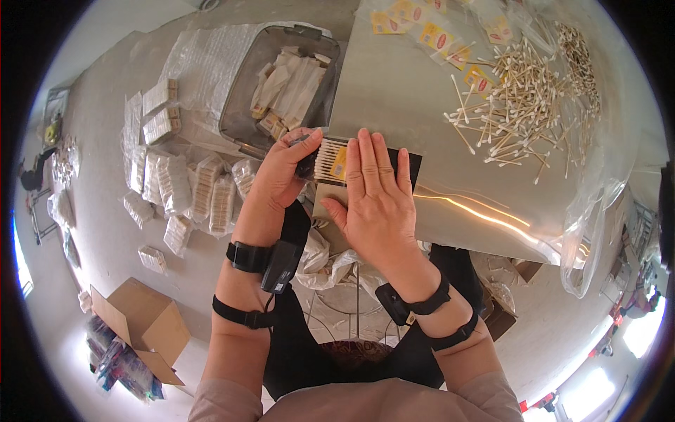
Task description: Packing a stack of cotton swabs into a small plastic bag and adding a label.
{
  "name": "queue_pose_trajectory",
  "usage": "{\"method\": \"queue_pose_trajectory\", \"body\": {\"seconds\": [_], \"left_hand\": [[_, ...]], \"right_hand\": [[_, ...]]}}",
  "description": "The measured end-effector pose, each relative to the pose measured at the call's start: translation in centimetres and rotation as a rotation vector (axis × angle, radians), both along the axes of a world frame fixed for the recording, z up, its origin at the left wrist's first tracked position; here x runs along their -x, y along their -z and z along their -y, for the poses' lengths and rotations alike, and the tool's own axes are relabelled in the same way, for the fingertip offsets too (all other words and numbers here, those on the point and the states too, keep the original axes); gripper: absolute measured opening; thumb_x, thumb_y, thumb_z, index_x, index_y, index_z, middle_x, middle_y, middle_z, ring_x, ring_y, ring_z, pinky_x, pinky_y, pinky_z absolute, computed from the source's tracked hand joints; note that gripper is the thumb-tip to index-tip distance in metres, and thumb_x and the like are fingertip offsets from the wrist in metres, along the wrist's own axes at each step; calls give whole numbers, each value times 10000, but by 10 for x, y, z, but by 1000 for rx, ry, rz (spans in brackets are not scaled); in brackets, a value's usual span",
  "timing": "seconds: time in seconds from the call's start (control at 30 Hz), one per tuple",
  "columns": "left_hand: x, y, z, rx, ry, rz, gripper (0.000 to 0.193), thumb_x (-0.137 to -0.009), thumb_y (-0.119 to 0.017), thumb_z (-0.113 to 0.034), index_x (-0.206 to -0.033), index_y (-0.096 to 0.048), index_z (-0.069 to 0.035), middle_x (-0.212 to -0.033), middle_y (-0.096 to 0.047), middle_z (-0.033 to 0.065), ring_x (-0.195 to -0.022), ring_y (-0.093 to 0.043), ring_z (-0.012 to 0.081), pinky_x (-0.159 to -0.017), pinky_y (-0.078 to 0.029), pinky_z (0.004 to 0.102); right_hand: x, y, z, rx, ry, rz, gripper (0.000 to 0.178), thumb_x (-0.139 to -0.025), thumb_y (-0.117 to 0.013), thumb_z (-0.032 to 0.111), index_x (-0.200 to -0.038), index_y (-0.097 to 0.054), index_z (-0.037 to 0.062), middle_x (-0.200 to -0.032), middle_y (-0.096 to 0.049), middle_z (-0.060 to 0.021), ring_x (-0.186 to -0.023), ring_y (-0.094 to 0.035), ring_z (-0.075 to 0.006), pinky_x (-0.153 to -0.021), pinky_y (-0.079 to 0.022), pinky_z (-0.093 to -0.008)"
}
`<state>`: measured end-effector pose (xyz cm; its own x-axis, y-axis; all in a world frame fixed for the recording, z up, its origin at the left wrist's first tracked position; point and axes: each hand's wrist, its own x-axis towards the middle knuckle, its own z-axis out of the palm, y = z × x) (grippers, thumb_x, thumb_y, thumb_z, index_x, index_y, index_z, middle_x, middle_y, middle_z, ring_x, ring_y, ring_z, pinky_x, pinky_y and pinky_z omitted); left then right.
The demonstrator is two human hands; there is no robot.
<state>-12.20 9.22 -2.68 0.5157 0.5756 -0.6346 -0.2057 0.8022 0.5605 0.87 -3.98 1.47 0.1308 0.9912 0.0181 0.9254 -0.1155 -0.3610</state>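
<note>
A row of cotton swabs (328,160) lies side by side at the near left corner of the metal table, with a yellow printed card (339,163) over part of it. My right hand (380,193) rests flat across the row's right part, its fingers stretched out and its thumb apart. A black flat piece (416,169) shows beside those fingers. At the row's left end, my left hand (285,165) is closed on a small dark object (305,166), thumb on top; its kind is partly hidden. A tan block-like edge (329,193) shows below the swabs.
Loose cotton swabs (524,98) are heaped at the table's right, near yellow cards (436,36) and clear plastic (583,232). A grey bin (232,119) of packs stands left of the table (394,84). Wrapped bundles (204,183) and an open carton (144,316) lie on the floor.
</note>
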Motion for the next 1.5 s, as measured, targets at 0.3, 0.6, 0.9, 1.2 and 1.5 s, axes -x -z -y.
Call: {"method": "queue_pose_trajectory", "body": {"seconds": [0.3,0.6,0.9,1.2,1.5], "left_hand": [[1,-1,2,-12,-30,-21,167,-907,-741,-167,-1013,-647,-79,-907,-679,16,-770,-646,112,-693,-517,262],[-2,-13,3,-229,53,-166,201,-882,-749,-107,-1034,-624,-67,-917,-671,19,-800,-646,108,-707,-511,252],[4,-5,5,-113,-63,-46,145,-918,-722,-129,-1026,-655,-59,-914,-682,12,-822,-655,101,-747,-518,239],[2,-8,6,-85,-47,-101,125,-913,-733,-144,-1001,-674,-77,-866,-682,-12,-749,-624,67,-648,-462,209],[3,-5,6,-84,-40,-105,122,-916,-732,-163,-990,-677,-83,-860,-684,-12,-735,-620,63,-632,-462,218]], "right_hand": [[-1,1,2,17,-1,-6,861,-901,-586,503,-1505,-324,-51,-1591,-279,-209,-1488,-253,-345,-1218,-141,-525],[-28,1,21,-141,92,-85,742,-929,-637,334,-1450,-354,-112,-1534,-336,-278,-1424,-343,-440,-1172,-277,-544],[-28,0,25,-109,19,-60,605,-919,-636,320,-1354,-506,-80,-1491,-415,-248,-1437,-341,-394,-1181,-257,-543],[-28,-1,23,-127,31,-75,543,-925,-634,305,-1333,-543,-41,-1479,-433,-227,-1432,-349,-387,-1176,-260,-550],[-29,0,23,-129,47,-90,584,-919,-635,331,-1370,-517,-21,-1483,-430,-226,-1433,-347,-393,-1177,-258,-547]]}}
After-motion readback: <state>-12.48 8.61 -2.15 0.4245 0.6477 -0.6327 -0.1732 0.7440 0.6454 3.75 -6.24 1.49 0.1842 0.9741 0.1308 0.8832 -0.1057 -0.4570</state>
